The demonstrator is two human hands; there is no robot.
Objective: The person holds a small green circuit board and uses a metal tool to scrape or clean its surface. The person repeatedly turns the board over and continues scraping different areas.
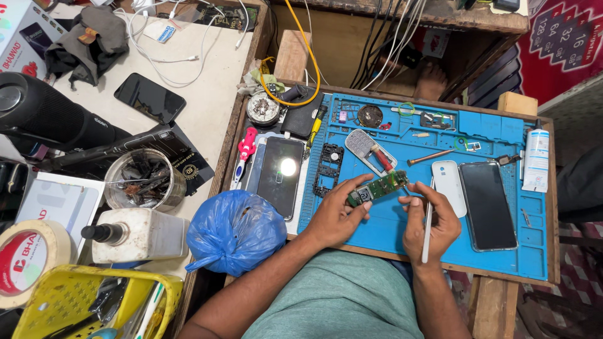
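Note:
My left hand [336, 213] grips a small green circuit board [379, 187] by its near end, holding it over the blue work mat [389, 232]. My right hand [430, 223] holds a thin white stick-like tool [427, 235], fingertips touching the board's right end. Just beyond the board lie a grey phone keypad shell [363, 144] and a black phone frame [328, 168]. A white phone back cover [448, 186] and a black smartphone [487, 204] lie to the right of my right hand.
A second smartphone [279, 176] and a pink-handled tool [244, 154] lie left of the mat. A blue plastic bag [233, 231], a white bottle [135, 235], a metal cup of tools [143, 179] and a yellow basket [75, 301] crowd the left. A glue tube [536, 160] stands right.

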